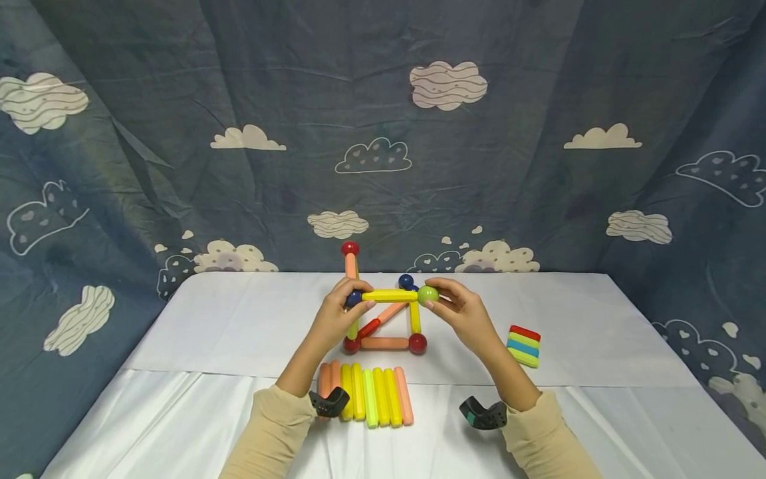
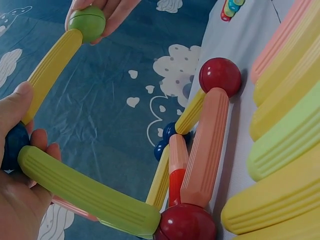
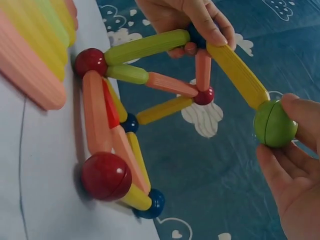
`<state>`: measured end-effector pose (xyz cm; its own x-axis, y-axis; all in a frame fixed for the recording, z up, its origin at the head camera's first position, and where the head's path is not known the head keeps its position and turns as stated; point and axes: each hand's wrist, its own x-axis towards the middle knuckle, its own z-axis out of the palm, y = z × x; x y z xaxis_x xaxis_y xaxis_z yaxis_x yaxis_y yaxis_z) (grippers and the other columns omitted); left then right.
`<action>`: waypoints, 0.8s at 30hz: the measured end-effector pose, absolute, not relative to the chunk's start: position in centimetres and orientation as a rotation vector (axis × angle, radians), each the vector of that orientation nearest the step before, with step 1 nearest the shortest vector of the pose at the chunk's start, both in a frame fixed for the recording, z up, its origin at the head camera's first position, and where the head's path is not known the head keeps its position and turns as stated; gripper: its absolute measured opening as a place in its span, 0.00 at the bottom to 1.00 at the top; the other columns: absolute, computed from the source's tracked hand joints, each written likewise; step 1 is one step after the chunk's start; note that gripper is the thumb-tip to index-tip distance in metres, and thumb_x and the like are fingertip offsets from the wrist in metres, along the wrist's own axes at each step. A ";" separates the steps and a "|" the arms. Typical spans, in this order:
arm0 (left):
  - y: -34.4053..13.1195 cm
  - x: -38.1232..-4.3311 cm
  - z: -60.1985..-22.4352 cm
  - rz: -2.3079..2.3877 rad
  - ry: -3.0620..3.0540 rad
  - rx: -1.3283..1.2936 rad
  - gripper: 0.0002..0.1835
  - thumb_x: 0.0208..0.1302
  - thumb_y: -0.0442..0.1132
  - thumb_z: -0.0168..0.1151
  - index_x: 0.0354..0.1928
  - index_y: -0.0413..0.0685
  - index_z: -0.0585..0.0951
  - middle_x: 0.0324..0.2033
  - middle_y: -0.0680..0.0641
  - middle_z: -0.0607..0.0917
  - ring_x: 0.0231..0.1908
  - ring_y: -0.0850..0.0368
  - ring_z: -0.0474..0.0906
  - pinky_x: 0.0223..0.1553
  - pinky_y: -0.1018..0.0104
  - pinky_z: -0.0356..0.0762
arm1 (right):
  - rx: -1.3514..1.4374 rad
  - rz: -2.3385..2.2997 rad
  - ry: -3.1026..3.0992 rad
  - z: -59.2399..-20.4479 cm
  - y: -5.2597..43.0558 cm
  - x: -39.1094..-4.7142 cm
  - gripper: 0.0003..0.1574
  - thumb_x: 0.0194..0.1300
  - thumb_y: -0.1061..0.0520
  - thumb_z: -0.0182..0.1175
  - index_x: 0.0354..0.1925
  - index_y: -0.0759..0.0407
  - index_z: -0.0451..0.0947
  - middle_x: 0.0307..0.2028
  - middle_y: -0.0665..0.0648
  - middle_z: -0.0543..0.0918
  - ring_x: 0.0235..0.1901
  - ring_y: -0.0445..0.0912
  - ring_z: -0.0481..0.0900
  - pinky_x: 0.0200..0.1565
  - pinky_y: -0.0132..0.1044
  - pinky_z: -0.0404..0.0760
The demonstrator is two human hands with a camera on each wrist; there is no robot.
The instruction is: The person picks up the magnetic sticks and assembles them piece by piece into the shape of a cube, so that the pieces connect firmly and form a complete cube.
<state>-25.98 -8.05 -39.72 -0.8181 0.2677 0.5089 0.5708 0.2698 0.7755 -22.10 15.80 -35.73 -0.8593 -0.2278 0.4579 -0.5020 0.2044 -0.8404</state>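
Note:
My left hand (image 1: pixel 332 318) grips a dark blue ball (image 1: pixel 354 299) at an upper corner of a frame of rods and balls. A yellow rod (image 1: pixel 390 296) runs level from that ball to a green ball (image 1: pixel 427 295), which my right hand (image 1: pixel 465 316) pinches between fingertips and thumb. In the left wrist view, a green rod (image 2: pixel 90 190) slopes from the blue ball down to a red ball (image 2: pixel 185 224). The base on the table has a salmon rod (image 1: pixel 385 343), a second red ball (image 1: pixel 417 344) and a short red rod (image 1: pixel 370 328). Behind stands a taller red ball (image 1: pixel 350 248).
Several yellow, salmon and green rods (image 1: pixel 371 399) lie in a row on the white table (image 1: pixel 179 412), nearest my forearms. Right of the frame is a small stack of short red, green and blue pieces (image 1: pixel 524 346). A cloud-patterned curtain (image 1: pixel 509 193) hangs behind.

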 end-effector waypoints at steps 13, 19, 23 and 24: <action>-8.1 -26.1 -39.7 -1.555 -2.267 -0.773 0.11 0.58 0.40 0.61 0.43 0.50 0.76 0.40 0.52 0.73 0.38 0.57 0.72 0.41 0.68 0.75 | 0.657 1.614 -2.358 -40.5 17.7 -20.0 0.37 0.50 0.63 0.67 0.56 0.62 0.61 0.50 0.62 0.70 0.48 0.53 0.72 0.47 0.37 0.74; -8.0 -26.1 -39.8 -1.555 -2.258 -0.783 0.10 0.58 0.39 0.61 0.43 0.50 0.76 0.40 0.52 0.73 0.37 0.57 0.72 0.40 0.67 0.75 | 0.820 1.606 -2.669 -43.3 17.0 -19.2 0.43 0.50 0.57 0.68 0.60 0.59 0.59 0.46 0.61 0.72 0.42 0.53 0.73 0.43 0.40 0.76; -8.0 -25.9 -39.7 -1.557 -2.262 -0.777 0.10 0.58 0.39 0.60 0.43 0.50 0.76 0.40 0.52 0.73 0.37 0.57 0.72 0.40 0.67 0.75 | 0.939 1.541 -2.920 -44.1 16.1 -18.8 0.49 0.48 0.51 0.69 0.64 0.57 0.56 0.43 0.56 0.72 0.39 0.49 0.71 0.38 0.35 0.73; -8.1 -25.9 -39.7 -1.556 -2.263 -0.776 0.10 0.58 0.40 0.60 0.43 0.50 0.76 0.40 0.52 0.73 0.37 0.57 0.72 0.40 0.67 0.75 | 0.953 1.514 -2.959 -44.2 15.8 -18.8 0.51 0.48 0.50 0.69 0.64 0.58 0.55 0.41 0.54 0.71 0.38 0.48 0.70 0.36 0.33 0.72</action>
